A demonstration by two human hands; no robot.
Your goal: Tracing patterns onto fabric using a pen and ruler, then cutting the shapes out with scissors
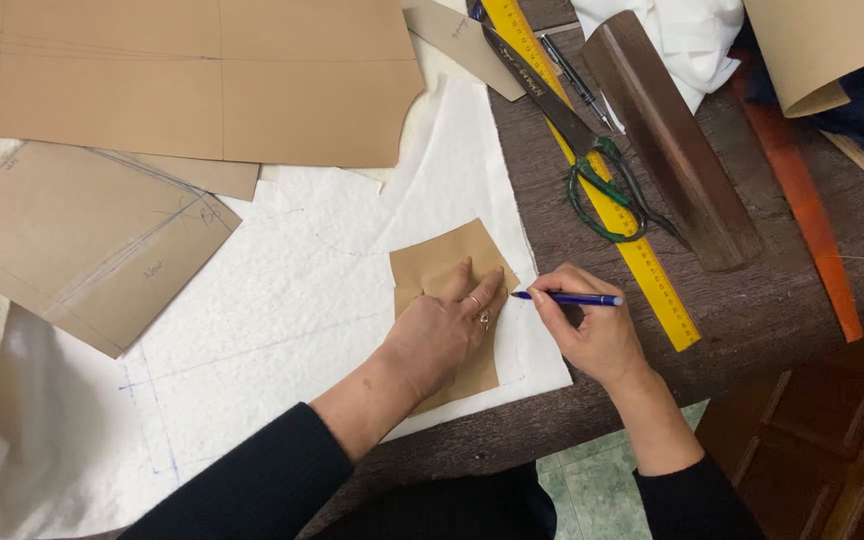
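A small brown paper pattern piece (444,258) lies on white fleecy fabric (332,280) near the table's front edge. My left hand (447,325) rests flat on it, fingers spread, a ring on one finger. My right hand (592,325) grips a blue pen (572,298), whose tip touches the fabric at the right edge of the pattern piece.
Larger brown paper patterns (202,75) (82,240) lie on the fabric at the left. On the dark wooden table (752,310) are a yellow ruler (612,200), green-handled scissors (592,170), a dark wooden bar (672,140), an orange strip (812,220) and white cloth (692,40).
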